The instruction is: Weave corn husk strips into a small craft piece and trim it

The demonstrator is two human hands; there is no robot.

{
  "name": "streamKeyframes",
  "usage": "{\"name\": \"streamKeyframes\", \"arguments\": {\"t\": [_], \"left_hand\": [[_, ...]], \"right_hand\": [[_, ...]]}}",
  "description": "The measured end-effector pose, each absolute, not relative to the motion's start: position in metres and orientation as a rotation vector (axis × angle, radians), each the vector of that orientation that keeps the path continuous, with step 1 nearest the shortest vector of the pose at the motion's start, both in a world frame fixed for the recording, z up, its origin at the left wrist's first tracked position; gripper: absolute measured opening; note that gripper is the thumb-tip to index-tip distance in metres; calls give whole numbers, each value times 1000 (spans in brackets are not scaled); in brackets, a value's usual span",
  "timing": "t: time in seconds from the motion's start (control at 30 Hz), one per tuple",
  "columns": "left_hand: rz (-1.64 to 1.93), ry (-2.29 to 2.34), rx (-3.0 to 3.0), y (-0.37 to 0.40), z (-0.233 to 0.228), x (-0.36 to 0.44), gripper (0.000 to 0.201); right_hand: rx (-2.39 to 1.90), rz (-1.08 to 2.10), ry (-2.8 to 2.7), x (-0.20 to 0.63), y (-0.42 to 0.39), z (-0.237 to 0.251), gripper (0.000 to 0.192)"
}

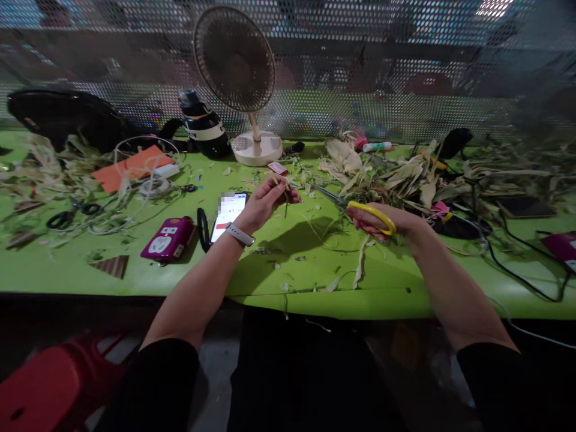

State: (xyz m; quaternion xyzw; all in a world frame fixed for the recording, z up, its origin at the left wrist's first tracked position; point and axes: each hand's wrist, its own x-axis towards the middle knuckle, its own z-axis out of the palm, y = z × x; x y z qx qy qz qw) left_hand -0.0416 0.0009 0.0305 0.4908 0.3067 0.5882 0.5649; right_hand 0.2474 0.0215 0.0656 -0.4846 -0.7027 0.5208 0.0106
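Stool: nearest me, low on the left, I get a red stool [45,378] with a smooth, rounded seat.
Front edge: the green worktop [175,282] has a slick, faintly shiny surface, and its front edge turns over in a soft curve; pale fibres and crumpled dry scraps lie along it.
Scissors: I see long metal blades and thick yellow loop handles on the scissors [360,207], held above the worktop, well in from the front edge; the tips point toward the left hand, near but apart from it.
Strip: a thin, tan, papery strip [287,204] stands out slightly bent from the left fingertips; its finer detail is too small for me.
Left hand: my left hand [269,195] pinches the strip, forearm slanting in over the front edge, a pale-strapped watch [240,234] on the wrist.
Right hand: my right hand [400,218] is wrapped around the yellow handles.
Beside the left forearm: a phone [231,210] with a lit screen; left of it, a boxy, glossy purple socket block [167,241].
Dry heap: brittle, curled husks [405,180] are piled beyond the right hand.
Far edge: a round-caged fan [236,60], a dark cylindrical bottle [204,129] with a pale band, and behind them perforated mesh [315,90].
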Motion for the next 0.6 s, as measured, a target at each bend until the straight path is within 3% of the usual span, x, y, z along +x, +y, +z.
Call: {"name": "streamKeyframes", "arguments": {"t": [0.07, 0.23, 0.37, 0.43, 0.53, 0.6], "left_hand": [[1374, 717, 1124, -2, 33, -38, 15], [1304, 690, 1080, -11, 36, -23, 11], [1235, 652, 1088, -18, 36, -11, 13], [1184, 648, 1104, -21, 36, -5, 16], [1100, 644, 1153, -25, 37, 3, 19], [1063, 648, 1186, -26, 36, 8, 21]], "right_hand": [[-1573, 1445, -2315, 245, 27, 61, 52], [-1681, 581, -2736, 245, 37, 52, 41], [-1562, 464, -2550, 237, 22, 57, 28], [-1401, 699, -2209, 227, 10, 60, 31], [-1117, 1399, -1915, 214, -1, 58, 47], [-1031, 1720, -1839, 209, -3, 54, 45]]}}
